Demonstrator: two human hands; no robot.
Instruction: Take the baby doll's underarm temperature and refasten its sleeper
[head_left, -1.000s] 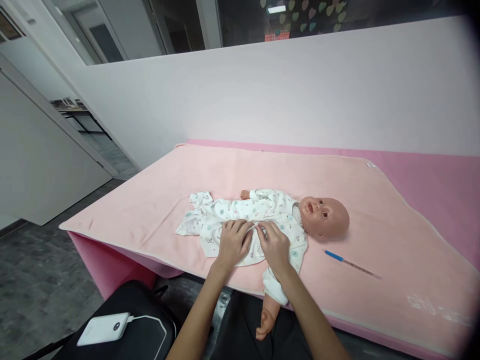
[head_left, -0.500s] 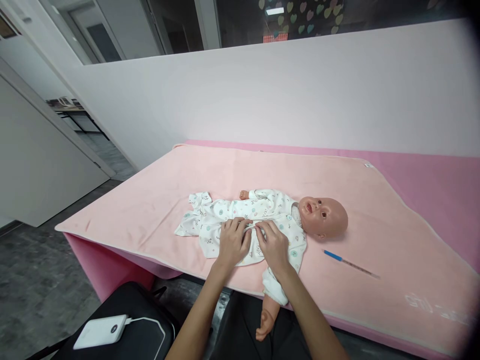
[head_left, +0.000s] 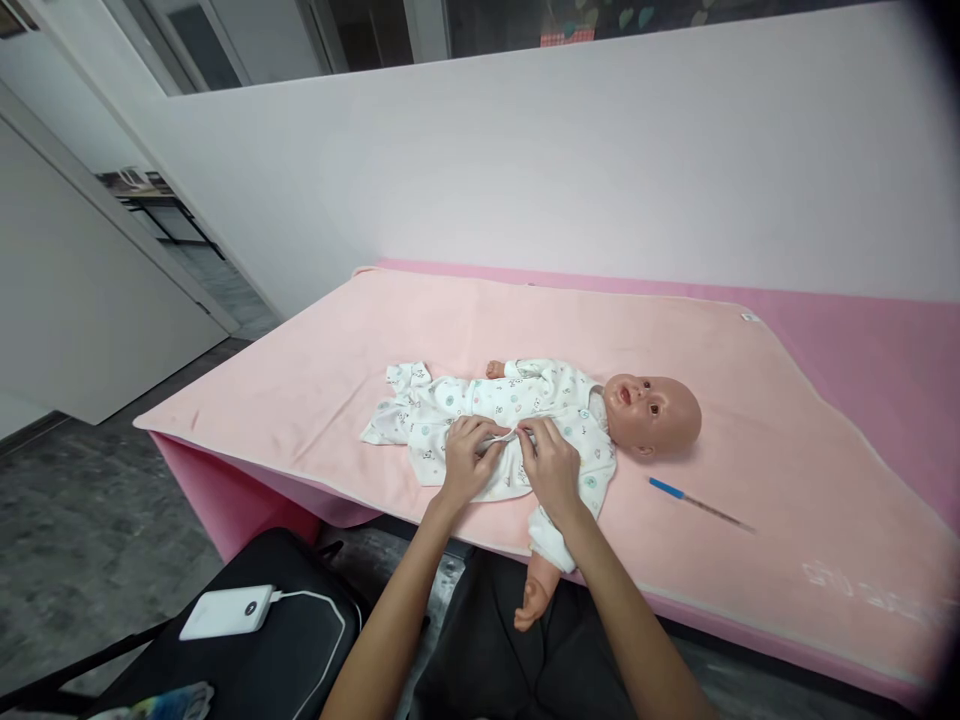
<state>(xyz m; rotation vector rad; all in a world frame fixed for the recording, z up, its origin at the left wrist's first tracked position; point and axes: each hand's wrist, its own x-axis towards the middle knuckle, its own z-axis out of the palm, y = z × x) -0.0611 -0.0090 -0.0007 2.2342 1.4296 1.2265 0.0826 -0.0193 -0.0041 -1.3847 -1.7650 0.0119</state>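
A white baby romper printed with small pastel motifs [head_left: 480, 410] is worn by a bald plastic baby doll [head_left: 652, 412], which is laid on its back across the middle of a pale pink towel-like blanket [head_left: 450, 320]. The doll's head is turned to the right of the scene and its legs to the left. The front edge of the romper, at the doll's belly, is pinched by both hands. The left hand [head_left: 466, 462] is curled, with its fingertips closed on a small fold of the fabric; the right hand [head_left: 553, 465] is set just beside it, its thumb and forefinger closed on the same seam from the right. The two hands are nearly touching at the fingertips. One bare doll arm [head_left: 534, 600] is seen hanging over the near edge of the blanket, below the right wrist, and a small bare doll hand [head_left: 493, 369] is visible at the far side of the romper.

A thin stick with a blue end [head_left: 699, 503] is laid on the blanket to the right, near the doll's head but apart from it. The blanket is spread over a brighter pink padded table [head_left: 885, 340], set against a plain white wall [head_left: 570, 170]. At the near left, a white power bank with a white cable [head_left: 226, 611] is rested on a black bag [head_left: 285, 650], well apart from the hands.
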